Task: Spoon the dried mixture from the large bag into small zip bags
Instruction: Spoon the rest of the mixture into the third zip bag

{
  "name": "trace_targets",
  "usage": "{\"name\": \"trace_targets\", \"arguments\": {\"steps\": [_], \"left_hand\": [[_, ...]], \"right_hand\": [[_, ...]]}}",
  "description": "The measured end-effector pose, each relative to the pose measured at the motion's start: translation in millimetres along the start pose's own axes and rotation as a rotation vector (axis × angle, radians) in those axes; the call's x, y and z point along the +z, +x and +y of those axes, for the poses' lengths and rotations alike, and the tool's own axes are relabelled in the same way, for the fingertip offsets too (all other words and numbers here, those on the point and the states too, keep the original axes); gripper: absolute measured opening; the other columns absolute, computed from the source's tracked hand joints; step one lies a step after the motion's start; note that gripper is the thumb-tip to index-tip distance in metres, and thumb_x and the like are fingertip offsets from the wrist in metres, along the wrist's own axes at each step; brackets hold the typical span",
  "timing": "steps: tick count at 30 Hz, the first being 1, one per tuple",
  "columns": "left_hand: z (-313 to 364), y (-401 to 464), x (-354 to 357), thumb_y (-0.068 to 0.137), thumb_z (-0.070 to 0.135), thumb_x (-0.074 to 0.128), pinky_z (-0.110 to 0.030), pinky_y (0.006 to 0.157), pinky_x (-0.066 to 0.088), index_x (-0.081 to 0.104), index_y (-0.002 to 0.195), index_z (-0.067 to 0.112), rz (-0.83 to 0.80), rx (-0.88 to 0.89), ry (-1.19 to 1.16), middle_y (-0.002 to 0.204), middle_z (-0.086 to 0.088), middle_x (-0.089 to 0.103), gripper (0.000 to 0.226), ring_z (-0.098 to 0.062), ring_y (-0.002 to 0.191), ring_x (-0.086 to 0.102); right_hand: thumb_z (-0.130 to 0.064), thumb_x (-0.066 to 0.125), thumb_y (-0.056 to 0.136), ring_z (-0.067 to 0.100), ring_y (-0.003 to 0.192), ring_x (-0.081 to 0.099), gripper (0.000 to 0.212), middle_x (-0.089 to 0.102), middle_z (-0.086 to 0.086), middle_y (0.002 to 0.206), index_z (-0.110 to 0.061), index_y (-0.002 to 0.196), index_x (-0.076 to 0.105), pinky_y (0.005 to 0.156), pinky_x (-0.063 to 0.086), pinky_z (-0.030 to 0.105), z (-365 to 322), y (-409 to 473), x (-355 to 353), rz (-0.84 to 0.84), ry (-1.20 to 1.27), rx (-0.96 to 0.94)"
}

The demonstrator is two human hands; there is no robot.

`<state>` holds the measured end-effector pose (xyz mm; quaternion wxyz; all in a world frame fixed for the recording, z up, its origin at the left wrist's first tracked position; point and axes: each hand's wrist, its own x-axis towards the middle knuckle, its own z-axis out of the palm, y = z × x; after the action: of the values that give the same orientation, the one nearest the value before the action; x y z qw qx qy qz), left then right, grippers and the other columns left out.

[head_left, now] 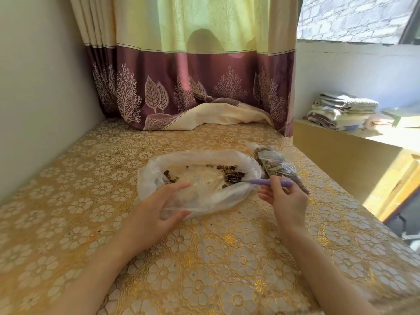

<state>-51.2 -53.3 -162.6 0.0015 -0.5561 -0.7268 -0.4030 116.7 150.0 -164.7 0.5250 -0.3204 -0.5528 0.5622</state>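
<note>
**A:** Where do things lie on your side?

**B:** I see the large bag (200, 178) spread open on the floral tablecloth (204, 258), nearly emptied; what is left of the dried mixture (231, 172) sits heaped toward its right side, with a few scraps at the left; filled small zip bags (276, 165) lie piled just beside it on the right.

**A:** And the hands?

**B:** My left hand (159, 205) is half-curled, thumb and fingers pinching the near rim of the bag; my right hand (284, 196) is closed round the purple handle of the spoon (261, 181), whose bowl rests loaded in the heap.

**A:** How will it handle?

**B:** I judge the film thin, limp and slippery; it will crumple and slide unless pinned, so the rim is the place to hold; the mixture looks light, loose and brittle, apt to roll off a tilted spoon; I would keep the bowl level and grip the handle near its middle.
</note>
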Motion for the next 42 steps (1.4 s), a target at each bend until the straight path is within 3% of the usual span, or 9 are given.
{"name": "trace_targets", "arguments": {"steps": [6, 11, 16, 21, 26, 29, 32, 36, 42], "left_hand": [[8, 3, -3, 0.072, 0.052, 0.062, 0.002, 0.068, 0.041, 0.039, 0.107, 0.066, 0.182, -0.059, -0.104, 0.103, 0.053, 0.047, 0.044, 0.025, 0.09, 0.049], [7, 3, -7, 0.067, 0.053, 0.064, -0.015, 0.069, 0.045, 0.042, 0.108, 0.062, 0.249, -0.138, -0.14, 0.104, 0.028, 0.053, 0.047, 0.007, 0.082, 0.051], [4, 5, -8, 0.062, 0.063, 0.061, -0.014, 0.077, 0.034, 0.041, 0.113, 0.053, 0.249, -0.193, -0.086, 0.112, 0.035, 0.044, 0.056, 0.01, 0.1, 0.045], [1, 5, -8, 0.061, 0.065, 0.059, -0.018, 0.077, 0.034, 0.042, 0.115, 0.05, 0.273, -0.236, -0.069, 0.111, 0.031, 0.045, 0.059, -0.003, 0.105, 0.045], [-1, 6, -8, 0.062, 0.065, 0.061, -0.027, 0.086, 0.036, 0.038, 0.122, 0.047, 0.29, -0.277, -0.086, 0.121, 0.021, 0.041, 0.067, -0.006, 0.11, 0.042], [2, 6, -9, 0.062, 0.064, 0.062, -0.02, 0.084, 0.038, 0.036, 0.121, 0.047, 0.31, -0.291, -0.13, 0.118, 0.022, 0.043, 0.067, 0.003, 0.104, 0.046], [6, 7, -10, 0.062, 0.059, 0.063, 0.0, 0.058, 0.042, 0.037, 0.122, 0.039, 0.35, -0.279, -0.171, 0.096, 0.032, 0.047, 0.068, 0.028, 0.077, 0.051], [6, 6, -14, 0.06, 0.077, 0.057, -0.014, 0.07, 0.042, 0.037, 0.131, 0.035, 0.362, -0.293, -0.178, 0.091, 0.027, 0.055, 0.085, 0.026, 0.072, 0.052], [3, 5, -14, 0.044, 0.094, 0.047, -0.021, 0.085, 0.039, 0.039, 0.134, 0.031, 0.339, -0.303, -0.159, 0.124, 0.014, 0.049, 0.11, -0.007, 0.109, 0.051]], "right_hand": [[-0.01, 0.05, 0.097, 0.014, 0.061, 0.064, 0.018, 0.075, 0.011, 0.078, -0.005, 0.083, 0.061, 0.053, 0.055, 0.019, -3, 0, -4, -0.019, 0.132, 0.141], [-0.009, 0.051, 0.096, 0.015, 0.059, 0.059, 0.021, 0.074, 0.013, 0.076, -0.005, 0.079, 0.062, 0.051, 0.052, 0.019, -12, -3, -2, -0.033, 0.169, 0.146], [-0.01, 0.051, 0.096, 0.014, 0.056, 0.057, 0.021, 0.071, 0.025, 0.085, 0.0, 0.081, 0.063, 0.05, 0.049, 0.018, -31, -6, 7, -0.111, 0.217, 0.116], [-0.013, 0.052, 0.096, 0.012, 0.052, 0.058, 0.025, 0.069, 0.003, 0.06, -0.005, 0.076, 0.064, 0.049, 0.048, 0.018, -57, -15, 23, -0.243, 0.275, 0.009], [-0.018, 0.053, 0.095, 0.016, 0.057, 0.058, 0.022, 0.073, 0.013, 0.076, -0.003, 0.084, 0.064, 0.052, 0.05, 0.021, -72, -29, 37, -0.491, 0.22, -0.123], [-0.014, 0.052, 0.092, 0.016, 0.062, 0.062, 0.016, 0.071, 0.004, 0.074, -0.002, 0.094, 0.063, 0.056, 0.052, 0.023, -72, -31, 39, -0.628, 0.152, -0.211], [-0.004, 0.048, 0.094, 0.016, 0.066, 0.062, 0.015, 0.069, 0.002, 0.076, -0.004, 0.097, 0.063, 0.059, 0.052, 0.024, -70, -28, 38, -0.689, 0.14, -0.224], [-0.009, 0.048, 0.095, 0.016, 0.065, 0.061, 0.016, 0.069, 0.003, 0.074, -0.003, 0.098, 0.063, 0.059, 0.051, 0.024, -68, -21, 35, -0.649, 0.172, -0.192], [-0.025, 0.043, 0.101, 0.012, 0.055, 0.051, 0.037, 0.072, 0.021, 0.079, -0.007, 0.075, 0.06, 0.05, 0.043, 0.018, -55, 5, 28, -0.369, 0.206, -0.057]]}}
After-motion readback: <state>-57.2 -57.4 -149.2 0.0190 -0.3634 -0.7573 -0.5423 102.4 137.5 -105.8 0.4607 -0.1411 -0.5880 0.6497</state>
